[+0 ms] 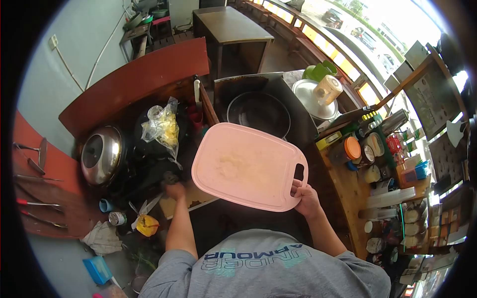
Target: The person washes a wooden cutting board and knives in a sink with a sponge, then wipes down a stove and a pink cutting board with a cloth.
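My right hand [306, 199] grips a pink cutting board [238, 169] at its handle slot. The board is held up in front of me, its face stained pale in the middle. Lower left, my left hand [175, 190] reaches over the dark worktop with its fingers closed. A small dark grey lump shows at its fingertips, too blurred to name. Beside that hand lies a light wooden surface [198, 195], partly hidden by the pink board. A clear plastic bag [166, 126] with yellow pieces sits beyond the left hand.
A black wok [258, 115] stands behind the board. At left are a shiny metal lid [103, 155], scissors [147, 207] and a yellow item [147, 225]. A knife [197, 91] hangs on the wooden edge. Jars and containers crowd the right-hand shelf [343, 193].
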Motion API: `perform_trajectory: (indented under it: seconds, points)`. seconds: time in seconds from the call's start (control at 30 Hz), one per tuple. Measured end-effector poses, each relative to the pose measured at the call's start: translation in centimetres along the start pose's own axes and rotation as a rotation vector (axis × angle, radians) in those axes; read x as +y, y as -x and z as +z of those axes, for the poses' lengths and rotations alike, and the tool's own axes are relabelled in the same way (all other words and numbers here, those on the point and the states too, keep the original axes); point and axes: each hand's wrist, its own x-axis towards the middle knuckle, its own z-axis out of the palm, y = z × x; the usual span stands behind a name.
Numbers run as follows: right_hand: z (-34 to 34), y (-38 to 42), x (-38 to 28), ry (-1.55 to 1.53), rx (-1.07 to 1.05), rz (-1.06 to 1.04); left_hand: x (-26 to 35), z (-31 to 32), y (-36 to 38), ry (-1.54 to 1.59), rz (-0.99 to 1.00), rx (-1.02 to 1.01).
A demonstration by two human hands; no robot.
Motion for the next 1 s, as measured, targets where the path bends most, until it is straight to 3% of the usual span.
perform_trajectory:
  seconds: [0.07, 0.1, 0.2, 0.3, 0.4, 0.47, 0.67, 0.77, 0.9, 1.0]
  points:
    - [-0.8, 0.1, 0.4, 0.005, -0.044, -0.049, -1.2, 1.1, 2.5, 0.303, 0.032, -0.128]
    - [0.2, 0.4, 0.0, 0.013, -0.045, -0.048, 0.1, 0.3, 4.6, 0.281, 0.015, -0.155]
    - [-0.1, 1.1, -0.1, 0.127, -0.004, -0.106, -6.1, 1.4, 6.8, 0.031, 0.127, -0.312]
    - [-1.7, 1.8, 0.0, 0.028, 0.023, -0.098, -3.6, -3.0, 9.1, -0.091, 0.266, -0.449]
    - [-2.4, 2.2, -0.1, 0.013, 0.082, -0.106, -0.4, -4.4, 8.3, 0.021, 0.375, -0.468]
    - [-3.4, 2.5, -0.3, 0.000, 0.103, -0.122, 1.0, -3.1, 6.3, -0.061, 0.858, -0.284]
    - [-3.0, 3.5, -0.8, -0.023, 0.158, -0.099, 0.5, 4.5, 2.3, -0.294, 1.012, -0.286]
    - [-3.3, 3.9, -0.5, -0.002, 0.139, -0.120, -2.6, 5.9, 4.5, -0.473, 0.935, -0.409]
    - [-4.3, 4.6, 0.1, -0.025, 0.181, -0.137, 3.7, 3.3, 4.2, -0.404, 0.976, -0.425]
    - [-4.5, 4.8, 0.4, 0.018, 0.181, -0.148, 7.4, 4.4, 1.6, -0.266, 1.198, -0.301]
